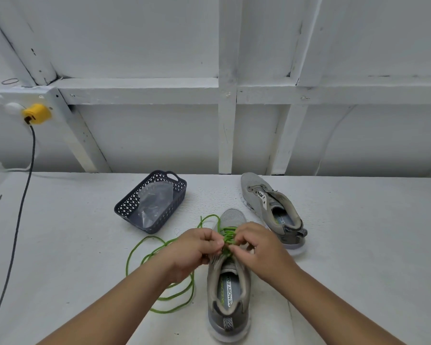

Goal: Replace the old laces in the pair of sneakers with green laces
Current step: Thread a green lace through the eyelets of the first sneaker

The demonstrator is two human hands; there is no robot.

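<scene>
the near sneaker (228, 290) lies on the white table (358, 245), toe pointing away from the person, heel close to the near edge. both hands meet over its eyelets: the left hand (197, 247) has its fingers curled, pinching the green lace (159, 247); the right hand (256, 245) likewise has its fingers curled and pinches the lace at the crossings. slack lace loops lie on the table to the left of the shoe, under the left forearm. the second sneaker (274, 210), unlaced, lies to the right and farther back, angled, just beside the near one's toe. a dark perforated basket (127, 207) holding a clear plastic bag (154, 202) sits back left, near the loops. the table's far edge abuts a white framed wall (227, 115). a dark cable (15, 232) runs from a yellow plug (36, 113) down across the far left; bare surface lies to the right of the shoes.
</scene>
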